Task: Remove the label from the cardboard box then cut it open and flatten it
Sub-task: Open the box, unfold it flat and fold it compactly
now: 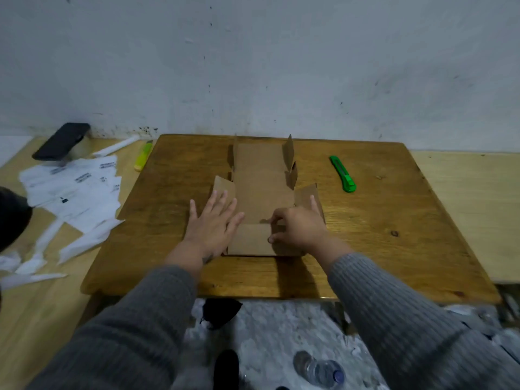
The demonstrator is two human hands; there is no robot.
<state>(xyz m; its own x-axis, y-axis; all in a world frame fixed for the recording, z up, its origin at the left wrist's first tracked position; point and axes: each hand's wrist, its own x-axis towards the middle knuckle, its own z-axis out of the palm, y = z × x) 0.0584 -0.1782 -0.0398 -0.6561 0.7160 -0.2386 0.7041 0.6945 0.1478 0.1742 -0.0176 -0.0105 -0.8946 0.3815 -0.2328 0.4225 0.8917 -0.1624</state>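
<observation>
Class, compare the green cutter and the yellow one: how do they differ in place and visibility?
The green cutter lies on the wooden table, right of the cardboard box; the yellow cutter lies off the table, on the lighter surface to its left. The green one shows whole; the yellow is partly hidden by the table edge. Neither is in a hand.

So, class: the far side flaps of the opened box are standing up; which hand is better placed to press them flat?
Probably the left hand: it lies open on the cardboard box, free to slide forward. The right hand pinches the near flap.
</observation>
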